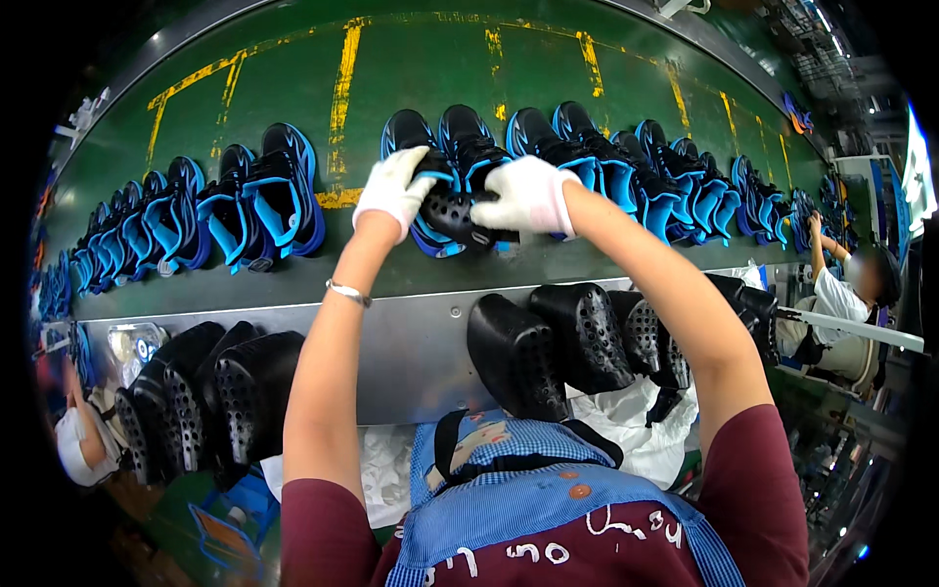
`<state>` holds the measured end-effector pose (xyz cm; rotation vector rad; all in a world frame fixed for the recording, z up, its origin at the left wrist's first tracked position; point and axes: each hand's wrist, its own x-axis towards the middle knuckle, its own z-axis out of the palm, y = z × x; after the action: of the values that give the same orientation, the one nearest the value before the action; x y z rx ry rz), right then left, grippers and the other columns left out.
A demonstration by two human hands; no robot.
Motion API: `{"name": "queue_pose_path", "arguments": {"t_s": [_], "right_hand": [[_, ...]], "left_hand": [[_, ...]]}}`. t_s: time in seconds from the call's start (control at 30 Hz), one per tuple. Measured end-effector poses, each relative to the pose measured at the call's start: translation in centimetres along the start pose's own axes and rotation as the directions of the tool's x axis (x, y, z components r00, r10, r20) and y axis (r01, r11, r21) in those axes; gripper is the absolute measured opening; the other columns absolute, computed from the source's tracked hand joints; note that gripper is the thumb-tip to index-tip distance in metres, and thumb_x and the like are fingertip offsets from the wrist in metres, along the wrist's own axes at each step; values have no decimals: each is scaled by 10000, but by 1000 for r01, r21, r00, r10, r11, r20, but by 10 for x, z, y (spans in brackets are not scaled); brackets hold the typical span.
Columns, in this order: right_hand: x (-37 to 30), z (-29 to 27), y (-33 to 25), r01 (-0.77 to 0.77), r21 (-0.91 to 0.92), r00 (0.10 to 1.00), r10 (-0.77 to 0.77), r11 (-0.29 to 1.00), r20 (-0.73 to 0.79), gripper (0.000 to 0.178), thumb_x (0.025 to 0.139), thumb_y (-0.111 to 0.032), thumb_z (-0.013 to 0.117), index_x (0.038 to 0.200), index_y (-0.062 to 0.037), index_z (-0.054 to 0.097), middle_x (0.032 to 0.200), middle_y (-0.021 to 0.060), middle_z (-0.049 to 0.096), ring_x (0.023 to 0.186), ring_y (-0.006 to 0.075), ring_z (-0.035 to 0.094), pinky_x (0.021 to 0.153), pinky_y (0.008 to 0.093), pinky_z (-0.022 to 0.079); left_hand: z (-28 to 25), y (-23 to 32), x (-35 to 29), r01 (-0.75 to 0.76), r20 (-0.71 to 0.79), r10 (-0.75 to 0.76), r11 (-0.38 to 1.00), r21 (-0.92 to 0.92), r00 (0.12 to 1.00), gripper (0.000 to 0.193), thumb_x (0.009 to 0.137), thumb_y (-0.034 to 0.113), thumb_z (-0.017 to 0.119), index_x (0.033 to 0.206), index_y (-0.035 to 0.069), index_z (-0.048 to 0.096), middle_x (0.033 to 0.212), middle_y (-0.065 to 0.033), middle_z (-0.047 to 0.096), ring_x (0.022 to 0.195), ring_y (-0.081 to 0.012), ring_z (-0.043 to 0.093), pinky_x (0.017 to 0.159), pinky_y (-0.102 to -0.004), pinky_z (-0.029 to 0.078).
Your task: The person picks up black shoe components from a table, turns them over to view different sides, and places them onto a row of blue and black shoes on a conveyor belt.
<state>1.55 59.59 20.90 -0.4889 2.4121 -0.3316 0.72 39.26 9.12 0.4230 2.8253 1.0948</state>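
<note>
Both my hands wear white gloves and work at a black-and-blue sneaker lying toe-away on the green surface. A black shoe last with rows of holes sits at that sneaker's opening. My left hand grips the sneaker's collar and tongue from the left, fingers curled over the light-blue lining. My right hand is closed around the right end of the last, its fingertips partly hidden. Just right of the first sneaker stands a second sneaker, partly covered by my right hand.
Rows of matching sneakers line the green conveyor on both sides. Along the metal ledge nearer me stand several black lasts, with more black lasts at left. A co-worker reaches toward shoes at far right; another person is at far left.
</note>
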Motion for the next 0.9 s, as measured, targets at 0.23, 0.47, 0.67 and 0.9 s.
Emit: {"name": "queue_pose_path", "arguments": {"t_s": [0.23,0.47,0.67,0.9], "right_hand": [[64,20,-43,-71,-246,997,64,967,-39,317,851,-262,522,882,-15,720,910,215,695,857,359,681,798,434,538],[101,78,-34,-266,81,886,277,960,-371,288,898,-227,507,961,-10,687,1019,227,677,949,359,665,811,441,539],[110,52,-39,-304,23,952,303,952,53,266,872,-198,561,1018,-25,700,1065,232,660,998,360,650,853,413,533],[121,82,-23,-145,44,964,151,989,-217,289,889,-85,511,1131,-4,647,1165,226,629,1041,353,637,874,403,532]], "left_hand": [[-9,-7,38,309,78,-308,951,-4,948,433,915,443,539,1099,74,672,1080,-174,672,1012,-337,626,872,-372,470],[-3,13,-13,263,-221,-304,945,-197,927,298,875,260,658,1047,17,653,1049,-148,650,937,-282,646,862,-359,487],[22,31,-76,38,131,-37,999,-9,991,519,757,363,714,1177,85,586,1154,-112,623,1056,-321,570,934,-392,474],[37,30,-14,335,585,-458,889,312,670,348,855,265,614,1139,70,669,1145,-169,660,1056,-338,633,885,-385,515]]}}
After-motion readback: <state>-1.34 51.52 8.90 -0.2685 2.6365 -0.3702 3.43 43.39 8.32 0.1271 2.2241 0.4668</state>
